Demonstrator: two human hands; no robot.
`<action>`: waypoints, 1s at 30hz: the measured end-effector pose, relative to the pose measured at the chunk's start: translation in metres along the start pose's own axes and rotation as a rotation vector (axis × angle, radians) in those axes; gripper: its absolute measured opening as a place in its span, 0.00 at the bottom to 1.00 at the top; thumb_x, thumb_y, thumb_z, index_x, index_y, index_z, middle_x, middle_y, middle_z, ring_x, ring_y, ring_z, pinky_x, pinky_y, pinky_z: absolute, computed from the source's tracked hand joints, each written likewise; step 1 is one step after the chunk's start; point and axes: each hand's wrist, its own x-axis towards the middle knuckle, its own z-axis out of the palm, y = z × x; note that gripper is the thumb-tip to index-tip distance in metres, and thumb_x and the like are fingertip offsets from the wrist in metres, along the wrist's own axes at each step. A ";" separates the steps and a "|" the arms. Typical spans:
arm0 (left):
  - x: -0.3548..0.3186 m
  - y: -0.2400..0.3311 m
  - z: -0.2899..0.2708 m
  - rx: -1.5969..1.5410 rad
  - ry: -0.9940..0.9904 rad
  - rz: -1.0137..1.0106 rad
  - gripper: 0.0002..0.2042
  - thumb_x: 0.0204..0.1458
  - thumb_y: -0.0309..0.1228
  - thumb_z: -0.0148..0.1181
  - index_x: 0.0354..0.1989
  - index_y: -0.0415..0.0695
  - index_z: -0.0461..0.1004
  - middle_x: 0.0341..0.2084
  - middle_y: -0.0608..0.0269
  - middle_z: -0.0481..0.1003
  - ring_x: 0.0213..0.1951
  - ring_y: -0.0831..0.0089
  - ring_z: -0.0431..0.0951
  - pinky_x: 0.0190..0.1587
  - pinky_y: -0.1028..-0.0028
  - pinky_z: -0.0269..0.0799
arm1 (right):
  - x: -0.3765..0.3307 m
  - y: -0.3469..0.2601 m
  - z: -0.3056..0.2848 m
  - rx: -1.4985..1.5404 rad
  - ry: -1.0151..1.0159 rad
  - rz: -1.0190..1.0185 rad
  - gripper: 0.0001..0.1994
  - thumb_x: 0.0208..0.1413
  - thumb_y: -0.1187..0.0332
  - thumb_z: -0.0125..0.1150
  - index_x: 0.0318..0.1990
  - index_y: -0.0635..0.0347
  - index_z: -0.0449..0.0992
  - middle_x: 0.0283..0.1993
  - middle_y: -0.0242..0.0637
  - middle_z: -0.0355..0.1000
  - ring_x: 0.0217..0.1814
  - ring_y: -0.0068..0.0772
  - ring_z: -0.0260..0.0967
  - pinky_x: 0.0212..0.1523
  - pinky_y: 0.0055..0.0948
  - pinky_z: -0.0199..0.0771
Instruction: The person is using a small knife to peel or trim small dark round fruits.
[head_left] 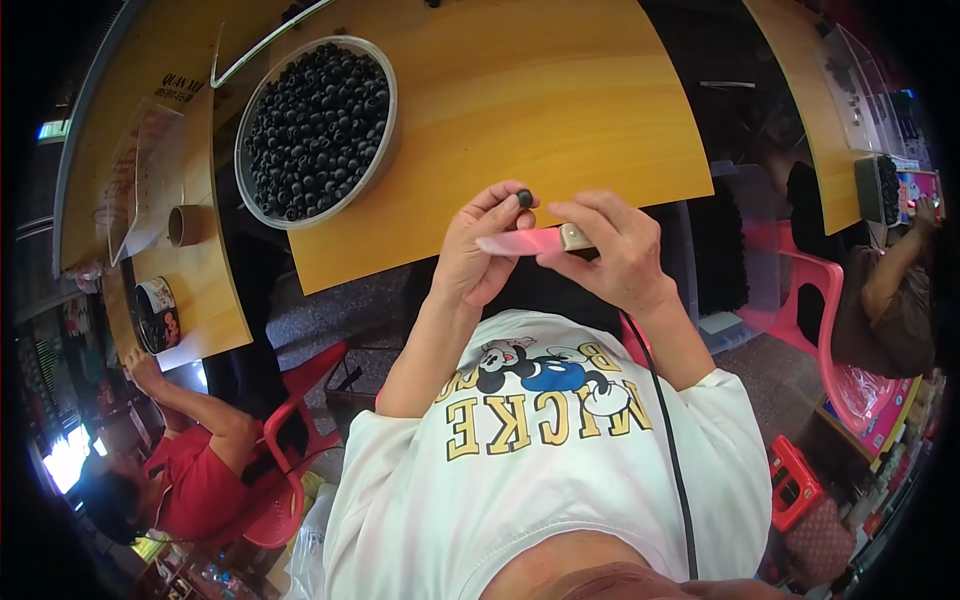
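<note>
My left hand [478,245] is raised just beyond the front of my white printed T-shirt [545,400], thumb and fingertips closed in a pinch on a small, dark, rounded bead [524,198], which sits at the top of the grip, mostly exposed. My right hand [612,250] faces it, its thumb and fingers drawn in around the beige end of a slim, pink, tapering tool [525,242]; the palm side is turned from view. The pale tip of that tool points left and lies across my left fingers, below the bead; I cannot tell whether it presses on them. Both hands are close together, near the front edge of the yellow wood-grain table [540,110]. Well apart from them, at the table's left side, stands a round, clear plastic tub [394,110] heaped with black beads [318,130].
</note>
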 end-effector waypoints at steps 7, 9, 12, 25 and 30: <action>-0.009 0.007 0.010 0.096 -0.013 0.022 0.06 0.57 0.24 0.54 0.41 0.38 0.71 0.35 0.57 0.74 0.30 0.77 0.73 0.32 0.81 0.71 | 0.001 -0.007 -0.009 -0.141 -0.137 0.048 0.19 0.53 0.57 0.59 0.50 0.57 0.75 0.28 0.36 0.68 0.27 0.37 0.67 0.27 0.31 0.67; -0.011 0.006 0.010 0.073 -0.080 0.036 0.06 0.57 0.25 0.55 0.41 0.38 0.70 0.34 0.57 0.73 0.29 0.77 0.72 0.32 0.81 0.70 | 0.002 -0.006 -0.007 -0.134 -0.120 0.035 0.19 0.53 0.57 0.59 0.50 0.56 0.75 0.27 0.36 0.67 0.26 0.36 0.67 0.26 0.32 0.66; -0.011 0.005 0.010 0.075 -0.068 0.028 0.05 0.57 0.25 0.55 0.40 0.39 0.69 0.34 0.57 0.73 0.29 0.77 0.72 0.32 0.81 0.70 | 0.001 -0.004 -0.005 -0.134 -0.096 0.019 0.19 0.54 0.56 0.59 0.49 0.56 0.75 0.25 0.36 0.66 0.25 0.36 0.66 0.25 0.32 0.65; -0.011 0.007 -0.002 0.116 -0.163 0.055 0.05 0.54 0.21 0.56 0.38 0.41 0.68 0.36 0.56 0.72 0.30 0.76 0.72 0.34 0.80 0.70 | -0.013 0.048 -0.013 -0.307 -0.058 0.261 0.12 0.60 0.65 0.54 0.45 0.62 0.77 0.28 0.39 0.71 0.30 0.39 0.71 0.29 0.32 0.68; -0.010 0.003 0.000 0.057 -0.069 0.038 0.16 0.55 0.21 0.54 0.53 0.37 0.66 0.35 0.58 0.72 0.32 0.76 0.71 0.36 0.80 0.69 | -0.003 0.036 -0.012 0.084 0.157 0.291 0.16 0.65 0.63 0.47 0.49 0.65 0.75 0.25 0.34 0.68 0.29 0.22 0.65 0.31 0.22 0.61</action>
